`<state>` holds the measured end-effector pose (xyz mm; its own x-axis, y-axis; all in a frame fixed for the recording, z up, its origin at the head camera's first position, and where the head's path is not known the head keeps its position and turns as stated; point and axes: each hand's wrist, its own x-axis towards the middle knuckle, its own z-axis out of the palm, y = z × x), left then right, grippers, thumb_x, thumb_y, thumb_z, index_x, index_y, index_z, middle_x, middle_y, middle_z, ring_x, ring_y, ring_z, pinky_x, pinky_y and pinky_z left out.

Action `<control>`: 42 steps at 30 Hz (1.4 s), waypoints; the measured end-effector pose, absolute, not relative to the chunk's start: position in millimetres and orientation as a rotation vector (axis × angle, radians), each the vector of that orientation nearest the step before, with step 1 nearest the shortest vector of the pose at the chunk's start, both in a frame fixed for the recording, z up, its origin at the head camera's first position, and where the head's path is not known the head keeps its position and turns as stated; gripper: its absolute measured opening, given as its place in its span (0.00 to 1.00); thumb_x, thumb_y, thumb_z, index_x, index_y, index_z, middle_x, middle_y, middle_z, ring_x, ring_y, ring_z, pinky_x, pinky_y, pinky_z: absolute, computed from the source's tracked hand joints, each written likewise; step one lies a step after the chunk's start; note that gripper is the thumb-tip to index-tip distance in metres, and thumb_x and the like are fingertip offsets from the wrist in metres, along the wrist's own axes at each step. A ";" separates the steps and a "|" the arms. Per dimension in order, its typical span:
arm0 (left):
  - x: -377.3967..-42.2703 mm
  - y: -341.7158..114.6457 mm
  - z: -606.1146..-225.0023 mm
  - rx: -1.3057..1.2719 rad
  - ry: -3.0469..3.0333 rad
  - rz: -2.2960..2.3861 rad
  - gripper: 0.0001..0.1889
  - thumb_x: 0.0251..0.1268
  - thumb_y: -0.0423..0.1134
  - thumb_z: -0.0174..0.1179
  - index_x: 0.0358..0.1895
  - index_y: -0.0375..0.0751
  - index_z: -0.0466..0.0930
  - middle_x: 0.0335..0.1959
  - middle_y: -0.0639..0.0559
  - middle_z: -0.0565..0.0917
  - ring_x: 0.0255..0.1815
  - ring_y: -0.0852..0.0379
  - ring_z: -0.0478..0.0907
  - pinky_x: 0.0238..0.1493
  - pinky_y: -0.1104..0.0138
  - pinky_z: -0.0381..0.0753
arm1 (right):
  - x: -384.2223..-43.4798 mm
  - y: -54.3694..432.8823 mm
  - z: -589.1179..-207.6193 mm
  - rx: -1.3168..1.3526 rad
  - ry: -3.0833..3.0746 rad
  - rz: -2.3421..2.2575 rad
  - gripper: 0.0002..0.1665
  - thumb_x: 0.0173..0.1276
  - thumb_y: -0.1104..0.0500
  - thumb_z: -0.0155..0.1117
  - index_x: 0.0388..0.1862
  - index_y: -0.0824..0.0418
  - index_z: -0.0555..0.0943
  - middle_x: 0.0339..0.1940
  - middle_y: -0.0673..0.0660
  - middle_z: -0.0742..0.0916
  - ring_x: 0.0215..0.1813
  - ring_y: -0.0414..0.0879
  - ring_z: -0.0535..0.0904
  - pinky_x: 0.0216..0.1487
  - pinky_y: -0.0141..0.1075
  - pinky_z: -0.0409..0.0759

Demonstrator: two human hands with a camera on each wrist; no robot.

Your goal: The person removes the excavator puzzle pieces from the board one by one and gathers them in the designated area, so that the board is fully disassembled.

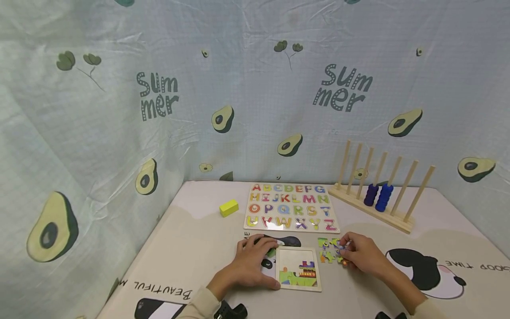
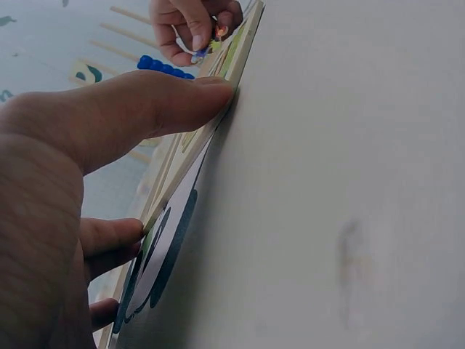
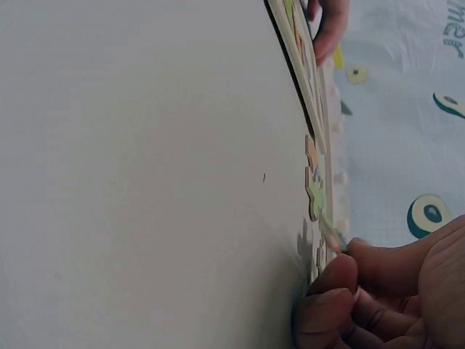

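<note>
A square wooden jigsaw tray (image 1: 298, 289) lies on the table, its lower part filled with a colourful picture and its upper part bare. My left hand (image 1: 253, 261) holds the tray's left side, thumb at the near corner and fingertips by the far one. In the left wrist view that thumb (image 2: 182, 102) lies along the wooden edge. To the tray's right, my right hand (image 1: 364, 254) pinches a small jigsaw piece (image 2: 220, 33) between thumb and fingers. Several loose jigsaw pieces (image 1: 327, 256) lie just beside it, partly covered by its fingers.
Behind the tray lies an alphabet board (image 1: 291, 208) with coloured letters. A yellow block (image 1: 229, 208) sits to its left. At the back right stands a wooden peg rack (image 1: 370, 208) with purple and blue beads on two pegs. A printed curtain (image 1: 255, 88) hangs behind the table.
</note>
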<state>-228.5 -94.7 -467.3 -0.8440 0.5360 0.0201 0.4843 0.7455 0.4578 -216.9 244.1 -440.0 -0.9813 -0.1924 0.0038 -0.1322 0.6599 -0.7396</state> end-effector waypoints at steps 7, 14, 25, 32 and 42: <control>-227.6 -95.5 -467.7 0.830 2.828 0.695 0.50 0.39 0.69 0.72 0.72 0.57 0.70 0.73 0.64 0.67 0.78 0.47 0.52 0.70 0.42 0.51 | -219.5 243.7 -443.4 -0.193 2.781 -1.201 0.08 0.67 0.68 0.66 0.43 0.67 0.78 0.22 0.54 0.80 0.21 0.45 0.77 0.19 0.35 0.77; -227.2 -95.1 -465.4 0.826 2.817 0.694 0.50 0.39 0.69 0.72 0.72 0.57 0.69 0.74 0.63 0.67 0.78 0.47 0.51 0.70 0.42 0.50 | -221.3 240.6 -445.2 -0.077 2.849 -1.105 0.09 0.65 0.66 0.69 0.39 0.66 0.77 0.19 0.53 0.81 0.19 0.45 0.77 0.20 0.37 0.78; -226.9 -95.2 -465.6 0.824 2.820 0.691 0.50 0.39 0.69 0.72 0.72 0.57 0.69 0.74 0.63 0.67 0.78 0.47 0.51 0.70 0.42 0.51 | -217.9 237.0 -443.0 -0.030 2.935 -0.973 0.13 0.62 0.65 0.73 0.26 0.61 0.76 0.18 0.52 0.79 0.19 0.43 0.76 0.20 0.34 0.78; -227.2 -96.1 -466.5 0.839 2.830 0.683 0.50 0.39 0.69 0.72 0.72 0.57 0.69 0.74 0.63 0.67 0.78 0.47 0.51 0.70 0.42 0.51 | -218.9 238.6 -445.2 -0.070 2.917 -1.020 0.10 0.63 0.66 0.73 0.29 0.61 0.78 0.19 0.51 0.79 0.20 0.43 0.75 0.20 0.34 0.78; -226.2 -95.9 -465.6 0.843 2.835 0.675 0.51 0.39 0.69 0.72 0.72 0.56 0.69 0.74 0.62 0.67 0.78 0.47 0.52 0.70 0.42 0.51 | -217.4 238.1 -443.8 -0.108 2.909 -1.012 0.06 0.63 0.67 0.72 0.32 0.62 0.81 0.19 0.52 0.79 0.20 0.43 0.76 0.19 0.34 0.78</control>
<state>-226.2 -95.9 -465.6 -0.8402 0.5418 0.0227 0.4939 0.7473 0.4446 -217.4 238.1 -443.8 -0.9958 -0.0853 -0.0331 -0.0464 0.7823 -0.6212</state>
